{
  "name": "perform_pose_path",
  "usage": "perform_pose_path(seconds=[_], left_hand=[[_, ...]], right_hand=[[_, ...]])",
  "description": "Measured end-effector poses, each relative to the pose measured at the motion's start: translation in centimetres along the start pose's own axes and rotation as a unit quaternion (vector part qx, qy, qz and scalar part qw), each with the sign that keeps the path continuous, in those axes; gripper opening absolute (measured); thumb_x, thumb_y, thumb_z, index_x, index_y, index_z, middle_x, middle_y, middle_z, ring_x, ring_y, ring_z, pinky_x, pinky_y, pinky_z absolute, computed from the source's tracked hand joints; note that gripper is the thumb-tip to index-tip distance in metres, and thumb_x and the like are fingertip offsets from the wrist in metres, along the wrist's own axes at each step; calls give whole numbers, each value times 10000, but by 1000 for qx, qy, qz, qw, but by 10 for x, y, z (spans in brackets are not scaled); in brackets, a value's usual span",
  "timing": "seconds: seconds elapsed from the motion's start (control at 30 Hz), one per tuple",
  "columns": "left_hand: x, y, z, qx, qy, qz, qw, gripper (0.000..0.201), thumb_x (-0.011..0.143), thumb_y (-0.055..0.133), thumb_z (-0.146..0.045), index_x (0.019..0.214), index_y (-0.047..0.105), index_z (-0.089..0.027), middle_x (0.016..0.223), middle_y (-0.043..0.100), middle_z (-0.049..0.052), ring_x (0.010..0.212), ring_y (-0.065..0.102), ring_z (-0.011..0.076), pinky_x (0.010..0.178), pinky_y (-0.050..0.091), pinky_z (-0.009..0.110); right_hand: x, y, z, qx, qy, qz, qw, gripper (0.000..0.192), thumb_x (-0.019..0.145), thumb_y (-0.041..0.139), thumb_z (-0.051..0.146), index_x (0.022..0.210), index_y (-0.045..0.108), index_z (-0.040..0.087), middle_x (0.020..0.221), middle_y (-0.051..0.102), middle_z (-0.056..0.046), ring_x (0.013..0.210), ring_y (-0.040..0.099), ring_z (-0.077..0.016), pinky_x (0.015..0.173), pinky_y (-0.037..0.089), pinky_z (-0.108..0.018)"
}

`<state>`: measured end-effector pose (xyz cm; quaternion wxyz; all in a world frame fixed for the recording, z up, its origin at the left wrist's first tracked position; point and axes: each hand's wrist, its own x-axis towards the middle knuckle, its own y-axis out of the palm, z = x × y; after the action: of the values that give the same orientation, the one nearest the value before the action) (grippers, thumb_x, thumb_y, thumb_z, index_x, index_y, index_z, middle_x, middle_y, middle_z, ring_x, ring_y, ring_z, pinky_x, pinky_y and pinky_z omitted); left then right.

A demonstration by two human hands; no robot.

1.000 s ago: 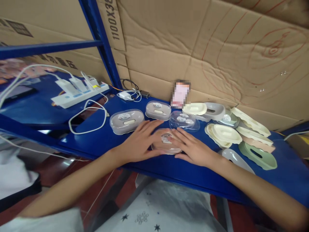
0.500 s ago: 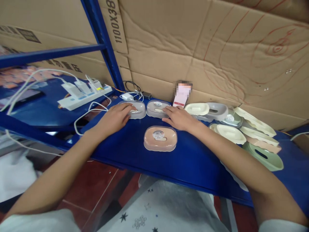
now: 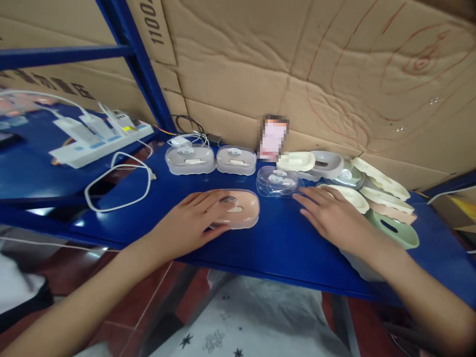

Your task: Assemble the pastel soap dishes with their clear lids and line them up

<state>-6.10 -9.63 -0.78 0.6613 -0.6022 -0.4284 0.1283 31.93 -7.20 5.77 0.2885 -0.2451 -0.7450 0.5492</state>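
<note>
My left hand (image 3: 201, 213) is on the left end of a pink soap box (image 3: 243, 210) with a clear lid. Its fingers reach over the far side and the thumb lies along the near edge. Fingers apart and empty, my right hand (image 3: 334, 213) hovers just right of several clear lids (image 3: 277, 182). Beyond my left hand, a grey soap box (image 3: 190, 161) stands beside a second grey soap box (image 3: 236, 162), both under clear lids with round stickers. Loose cream, grey, pink and green soap trays (image 3: 396, 229) lie beyond and to the right of my right hand.
A phone (image 3: 273, 139) leans against the cardboard wall (image 3: 230, 74). A power strip (image 3: 100, 146) with white plugs and a looped white cable (image 3: 119, 208) are at the left. A blue rack post (image 3: 137, 64) rises behind. The blue table's (image 3: 282, 248) front edge is near my lap.
My left hand has left the left grey box and come nearer, onto the pink box. The right hand has moved right, off the other grey box, uncovering the clear lids. The view has shifted slightly.
</note>
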Motion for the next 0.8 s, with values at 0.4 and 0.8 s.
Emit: perform_pose_path(seconds=[0.4,0.8], left_hand=[[-30,-21,56,94,-129,-40,986,390,1099,498,-287,1471,535,-180,1594,551,177,1458,566,387,1228,446,597],[96,53,-55,-52,271,51,960,430,1051,668,-524,1343,667,-208,1496,654,151,1429,587,323,1209,437,501]], right_hand=[[-162,40,28,46,180,1,983,589,1133,440,417,1700,341,295,1507,672,-120,1293,709,-337,1037,603,-550],[-49,30,-78,156,106,-22,982,408,1114,495,381,1459,657,235,1446,712,-121,1343,681,-356,1147,553,-592]])
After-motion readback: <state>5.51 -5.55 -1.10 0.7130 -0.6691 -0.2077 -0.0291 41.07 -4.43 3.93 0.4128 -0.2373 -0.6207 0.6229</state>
